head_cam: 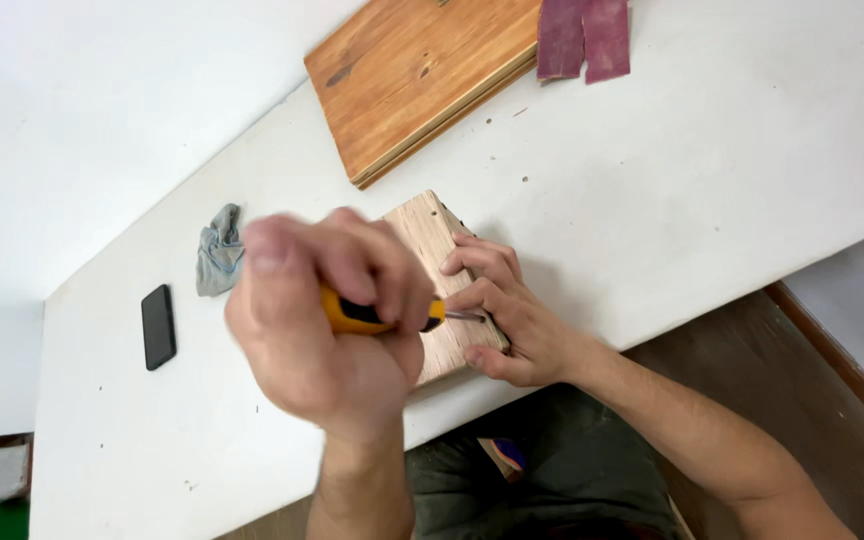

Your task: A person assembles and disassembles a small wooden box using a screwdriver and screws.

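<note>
Beyond the hands, toward the table's far edge, lies a rectangular orange-brown wooden board (pixel 417 75), and just to its right two reddish-purple sandpaper sheets (pixel 584 38) sit side by side. Left of the hands rest a crumpled grey rag (pixel 219 250) and, further left, a flat black phone (pixel 158 326), all on the white table (pixel 712 170). The left hand (pixel 322 330) is raised and clenched in a full fist around a yellow-and-black screwdriver (pixel 377 316), its metal tip pointing right. The right hand (pixel 512 320), fingers bent and narrow, presses on a pale wooden block (pixel 432 240) at the table's near edge, fingertips touching the tip.
</note>
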